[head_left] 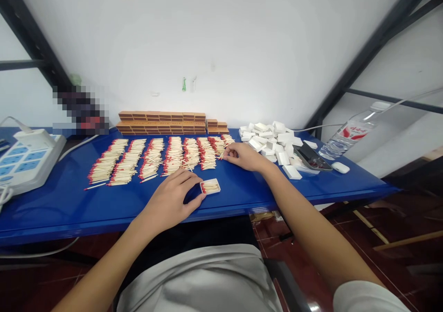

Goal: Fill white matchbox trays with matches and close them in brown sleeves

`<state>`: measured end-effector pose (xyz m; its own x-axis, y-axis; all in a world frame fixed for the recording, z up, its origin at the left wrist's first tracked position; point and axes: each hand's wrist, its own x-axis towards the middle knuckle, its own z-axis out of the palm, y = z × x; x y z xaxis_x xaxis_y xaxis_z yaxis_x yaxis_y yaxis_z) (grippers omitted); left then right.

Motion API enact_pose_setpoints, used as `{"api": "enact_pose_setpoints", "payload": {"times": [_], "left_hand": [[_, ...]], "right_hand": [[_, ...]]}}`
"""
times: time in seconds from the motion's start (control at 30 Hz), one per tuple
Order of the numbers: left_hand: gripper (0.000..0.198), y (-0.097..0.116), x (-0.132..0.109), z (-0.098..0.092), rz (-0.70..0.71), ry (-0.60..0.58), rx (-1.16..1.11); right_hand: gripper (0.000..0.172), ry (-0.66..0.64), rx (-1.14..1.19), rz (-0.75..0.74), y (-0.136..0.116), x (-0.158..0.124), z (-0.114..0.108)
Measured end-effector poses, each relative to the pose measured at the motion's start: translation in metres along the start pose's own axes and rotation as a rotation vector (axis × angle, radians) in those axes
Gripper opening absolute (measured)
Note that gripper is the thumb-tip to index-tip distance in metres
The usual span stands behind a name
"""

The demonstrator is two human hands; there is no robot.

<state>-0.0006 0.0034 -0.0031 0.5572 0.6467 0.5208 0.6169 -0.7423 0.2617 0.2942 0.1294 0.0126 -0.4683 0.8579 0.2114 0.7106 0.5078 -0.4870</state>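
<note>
A small white tray (pixel 215 191) with red-tipped matches in it lies near the table's front edge. My left hand (pixel 175 196) rests at its left end, thumb and fingers on either side of that end, holding it. Farther right and back, my right hand (pixel 238 156) has thumb and fingertips pinched on matches (pixel 222 155) at the right end of the match rows. Several rows of loose matches (pixel 173 155) run across the blue table, their red heads mostly to the left.
Brown matchboxes (pixel 161 123) are stacked along the wall. White empty trays (pixel 273 139) are heaped at the right, by a phone (pixel 313 157), a white case (pixel 340 167) and a water bottle (pixel 353 132). A power strip (pixel 31 159) lies at the left.
</note>
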Motion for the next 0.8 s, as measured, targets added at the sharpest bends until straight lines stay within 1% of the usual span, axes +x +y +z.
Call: {"api": "enact_pose_setpoints", "payload": {"times": [0.17,0.3,0.37,0.47,0.5,0.63,0.7,0.8], "left_hand": [[0.019,0.000,0.000,0.000,0.000,0.004,0.001],[0.018,0.000,0.001,0.000,-0.002,0.001,-0.010],[0.018,0.000,0.001,0.000,-0.003,-0.002,-0.011],[0.018,0.000,0.000,0.000,-0.004,-0.005,-0.011],[0.018,0.000,0.000,0.000,-0.004,-0.005,-0.013],[0.018,0.001,0.000,-0.001,-0.008,0.000,-0.026],[0.018,0.002,0.000,-0.001,-0.013,0.000,-0.027],[0.018,0.002,0.000,-0.001,-0.015,0.000,-0.022]], "right_hand": [[0.017,-0.028,-0.048,0.046,-0.003,-0.002,-0.004],[0.019,-0.026,-0.173,0.075,-0.014,-0.009,-0.013],[0.020,-0.074,-0.218,0.095,-0.022,-0.015,-0.020],[0.021,-0.188,-0.186,0.115,-0.034,-0.024,-0.032],[0.021,-0.192,-0.181,0.124,-0.038,-0.027,-0.036],[0.015,-0.055,-0.268,0.189,-0.048,-0.039,-0.046],[0.015,-0.044,-0.266,0.187,-0.055,-0.047,-0.046],[0.018,-0.067,-0.191,0.124,-0.070,-0.061,-0.040]]}}
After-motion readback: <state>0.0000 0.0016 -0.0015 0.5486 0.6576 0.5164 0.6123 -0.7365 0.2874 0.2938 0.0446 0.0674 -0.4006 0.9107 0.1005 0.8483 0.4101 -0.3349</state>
